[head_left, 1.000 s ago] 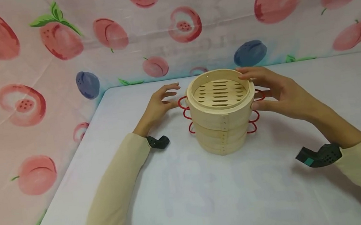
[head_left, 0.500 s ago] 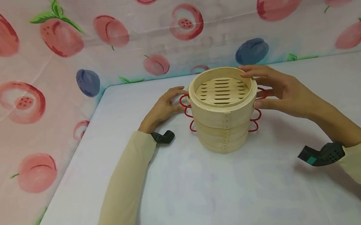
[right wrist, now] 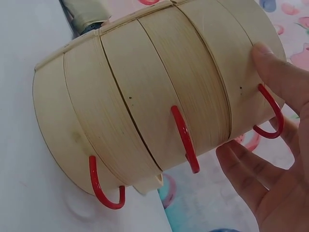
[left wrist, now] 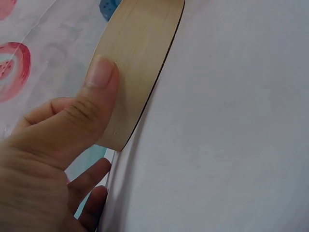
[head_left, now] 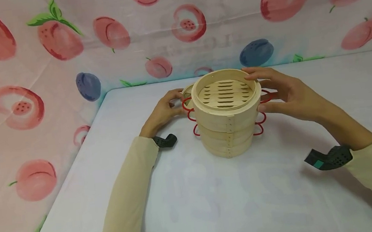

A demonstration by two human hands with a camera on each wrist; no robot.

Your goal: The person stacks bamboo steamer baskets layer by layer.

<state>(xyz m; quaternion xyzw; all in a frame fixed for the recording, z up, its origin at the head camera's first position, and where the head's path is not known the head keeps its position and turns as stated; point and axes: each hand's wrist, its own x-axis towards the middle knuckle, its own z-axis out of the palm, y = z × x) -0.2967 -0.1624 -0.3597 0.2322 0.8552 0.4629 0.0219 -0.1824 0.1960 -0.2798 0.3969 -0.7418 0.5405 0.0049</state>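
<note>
A stack of round bamboo steamer baskets [head_left: 229, 126] stands upright on the table, with a slatted floor in the top one and red loop handles down both sides. My right hand [head_left: 287, 92] holds the top basket at its right rim, the index fingertip over the edge and the thumb [right wrist: 277, 72] on the outer wall. Behind the stack's left side, my left hand [head_left: 165, 108] grips the edge of a bamboo steamer lid [head_left: 188, 91]. In the left wrist view, its thumb lies along the lid's pale side band [left wrist: 140, 58]. Most of the lid is hidden by the stack.
A white cloth covers the table [head_left: 249, 200]. Behind and to the left hangs a fruit-printed curtain [head_left: 119, 66]. Dark wrist cameras are worn on the left wrist [head_left: 165, 141] and right wrist [head_left: 330, 158].
My left hand has moved right to the lid behind the stack and taken hold of it, and more of the lid now shows. My right hand stays on the top basket.
</note>
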